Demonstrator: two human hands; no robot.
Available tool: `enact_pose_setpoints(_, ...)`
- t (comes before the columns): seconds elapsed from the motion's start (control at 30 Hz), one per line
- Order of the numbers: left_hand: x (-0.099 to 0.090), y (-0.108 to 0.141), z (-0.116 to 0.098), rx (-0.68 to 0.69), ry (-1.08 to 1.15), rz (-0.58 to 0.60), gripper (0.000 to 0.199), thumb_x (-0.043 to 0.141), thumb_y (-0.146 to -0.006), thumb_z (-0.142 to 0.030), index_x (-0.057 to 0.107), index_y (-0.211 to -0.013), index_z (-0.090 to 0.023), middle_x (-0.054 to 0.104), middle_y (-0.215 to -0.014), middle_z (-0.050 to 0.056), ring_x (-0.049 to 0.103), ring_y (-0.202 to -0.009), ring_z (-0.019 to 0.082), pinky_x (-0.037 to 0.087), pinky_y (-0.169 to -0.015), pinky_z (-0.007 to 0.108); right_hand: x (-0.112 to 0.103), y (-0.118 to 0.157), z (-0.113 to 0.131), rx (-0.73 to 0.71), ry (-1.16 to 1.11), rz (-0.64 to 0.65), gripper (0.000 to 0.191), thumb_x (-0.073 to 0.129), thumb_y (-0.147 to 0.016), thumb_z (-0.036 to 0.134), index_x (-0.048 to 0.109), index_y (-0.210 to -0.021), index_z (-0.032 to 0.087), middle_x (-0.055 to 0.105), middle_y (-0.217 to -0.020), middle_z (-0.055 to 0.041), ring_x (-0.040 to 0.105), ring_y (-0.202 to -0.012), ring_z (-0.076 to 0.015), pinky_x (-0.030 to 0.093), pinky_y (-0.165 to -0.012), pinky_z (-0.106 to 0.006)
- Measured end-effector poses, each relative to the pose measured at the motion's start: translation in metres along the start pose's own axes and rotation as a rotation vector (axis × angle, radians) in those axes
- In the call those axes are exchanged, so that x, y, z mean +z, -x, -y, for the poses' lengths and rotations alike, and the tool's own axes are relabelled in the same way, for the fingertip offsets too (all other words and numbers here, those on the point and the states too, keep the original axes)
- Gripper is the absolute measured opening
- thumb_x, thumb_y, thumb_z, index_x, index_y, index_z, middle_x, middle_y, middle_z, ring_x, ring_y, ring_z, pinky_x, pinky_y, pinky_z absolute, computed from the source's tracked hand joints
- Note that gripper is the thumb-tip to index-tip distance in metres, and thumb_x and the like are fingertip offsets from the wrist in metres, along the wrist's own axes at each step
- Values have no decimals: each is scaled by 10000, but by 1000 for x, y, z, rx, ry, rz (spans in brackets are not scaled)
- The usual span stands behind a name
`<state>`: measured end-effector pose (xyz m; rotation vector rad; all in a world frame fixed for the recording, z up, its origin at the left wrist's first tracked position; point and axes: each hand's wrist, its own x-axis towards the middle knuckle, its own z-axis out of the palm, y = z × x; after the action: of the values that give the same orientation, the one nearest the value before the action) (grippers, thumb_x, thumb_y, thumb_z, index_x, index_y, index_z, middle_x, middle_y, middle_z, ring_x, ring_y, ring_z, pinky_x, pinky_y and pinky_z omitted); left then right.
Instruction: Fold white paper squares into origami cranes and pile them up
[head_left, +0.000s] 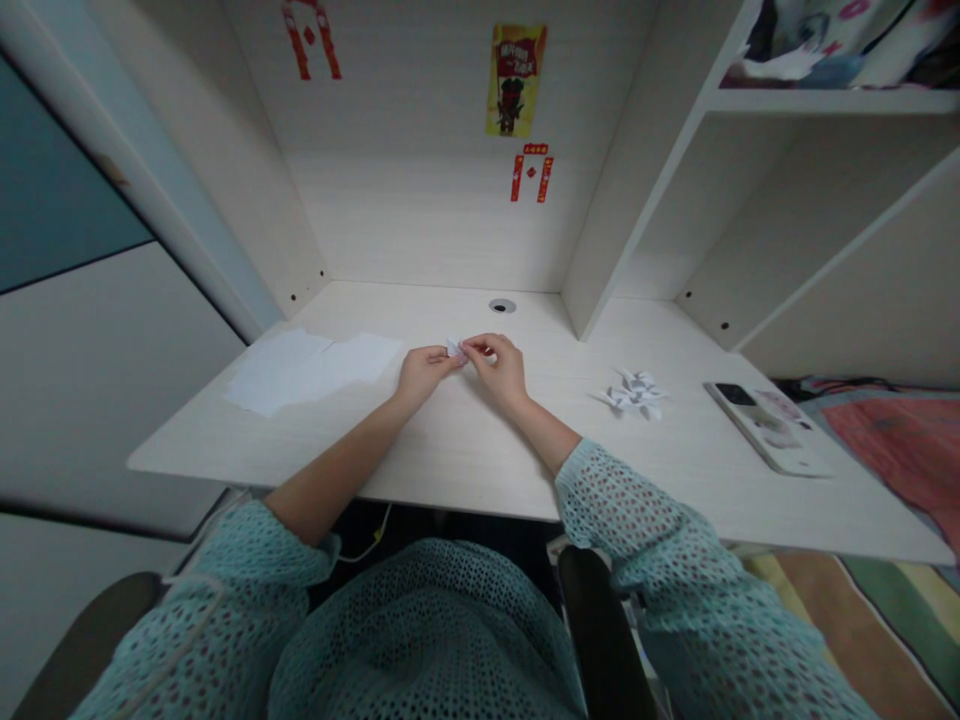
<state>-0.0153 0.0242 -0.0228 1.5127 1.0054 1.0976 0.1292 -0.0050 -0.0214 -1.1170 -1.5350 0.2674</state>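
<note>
A small piece of folded white paper [453, 348] is pinched between both hands above the middle of the desk. My left hand [427, 372] grips it from the left, its fingers closed. From the right, the thumb and fingertips of my right hand [496, 362] press on the same paper, partly covering it. Too little of its shape shows to tell what it is folded into. A cluster of folded white paper pieces [634, 394] lies on the desk to the right of my right hand. Flat white paper sheets [292, 365] lie left of my left hand.
The white desk [465, 450] meets a back panel with red and yellow stickers [516, 80]. A phone [765, 428] lies near its right end. An upright divider [637, 170] stands behind on the right. A chair armrest [600, 630] is below the front edge.
</note>
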Motion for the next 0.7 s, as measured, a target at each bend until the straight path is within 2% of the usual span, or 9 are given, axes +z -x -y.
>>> enact_pose_setpoints(0.43,-1,-2,2,-10,57,-4,386,775,-525,-459,679,-717,-138,681,-716,49,611,-680,153,435,-638,249,1,-1,-3,-8,-6,-19,131,600,-785,339,671,-766,231,673,-783,-13,563,-724,-165,446,-709,-307)
enact_pose_setpoints(0.7,-2,-2,1,-15,-1,-14,358,774,-538,-438,668,-690,-131,667,-673,39,583,-615,129,406,-575,229,3,-2,-7,14,1,12,128,572,-803,312,646,-768,214,650,-791,-24,539,-752,-171,427,-726,-312)
